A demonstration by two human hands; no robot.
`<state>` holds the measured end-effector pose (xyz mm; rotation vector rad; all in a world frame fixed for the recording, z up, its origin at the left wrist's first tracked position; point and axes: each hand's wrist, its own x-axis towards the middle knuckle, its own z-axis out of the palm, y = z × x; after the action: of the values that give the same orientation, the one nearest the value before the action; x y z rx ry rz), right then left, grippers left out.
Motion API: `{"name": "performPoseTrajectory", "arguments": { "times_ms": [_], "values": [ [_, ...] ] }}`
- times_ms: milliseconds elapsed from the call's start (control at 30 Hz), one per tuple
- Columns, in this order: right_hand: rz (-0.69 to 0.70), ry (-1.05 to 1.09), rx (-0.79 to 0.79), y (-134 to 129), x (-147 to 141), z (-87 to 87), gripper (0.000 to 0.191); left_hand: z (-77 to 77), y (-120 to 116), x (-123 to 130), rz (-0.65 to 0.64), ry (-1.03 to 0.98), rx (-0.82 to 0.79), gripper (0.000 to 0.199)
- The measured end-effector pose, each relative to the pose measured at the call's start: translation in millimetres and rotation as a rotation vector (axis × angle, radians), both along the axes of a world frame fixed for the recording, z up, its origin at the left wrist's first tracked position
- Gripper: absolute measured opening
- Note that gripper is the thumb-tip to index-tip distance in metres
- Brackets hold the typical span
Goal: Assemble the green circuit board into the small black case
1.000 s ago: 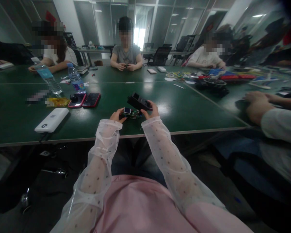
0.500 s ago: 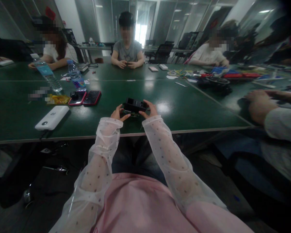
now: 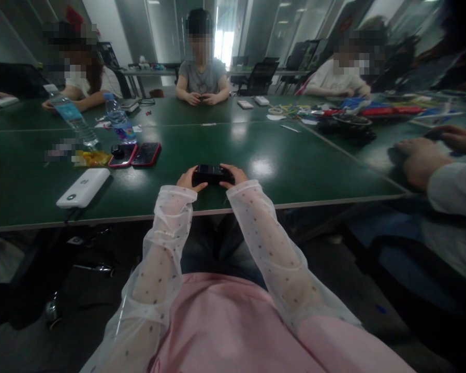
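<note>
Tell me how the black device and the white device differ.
The left hand and right hand hold the black device; the white device lies untouched on the table. The black device runs crosswise; the white device slants away rightward. Both look boxy and elongated.

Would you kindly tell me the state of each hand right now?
Left hand: holding the black device by its left end.
Right hand: holding its right end.
</note>
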<state>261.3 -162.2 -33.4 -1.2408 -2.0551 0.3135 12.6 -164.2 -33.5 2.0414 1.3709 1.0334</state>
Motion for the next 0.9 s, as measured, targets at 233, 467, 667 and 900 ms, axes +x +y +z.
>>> {"name": "performPoseTrajectory", "arguments": {
  "times_ms": [233,467,667,900],
  "values": [
    [-0.002,0.003,0.008,1.3,0.9,-1.6,0.071,1.1,-0.1,1.4,0.015,0.037,-0.001,0.082],
    [0.002,-0.025,0.037,3.3,1.1,-1.0,0.07,5.0,-1.9,3.5,0.009,0.051,-0.006,0.08],
    [0.014,-0.012,0.045,2.6,2.5,-3.2,0.07,3.1,-2.4,0.4,-0.005,0.052,0.011,0.079],
    [0.013,0.004,0.041,3.4,3.2,-5.5,0.07,1.0,-0.2,-0.5,-0.007,0.053,0.0,0.079]
  ]
}}
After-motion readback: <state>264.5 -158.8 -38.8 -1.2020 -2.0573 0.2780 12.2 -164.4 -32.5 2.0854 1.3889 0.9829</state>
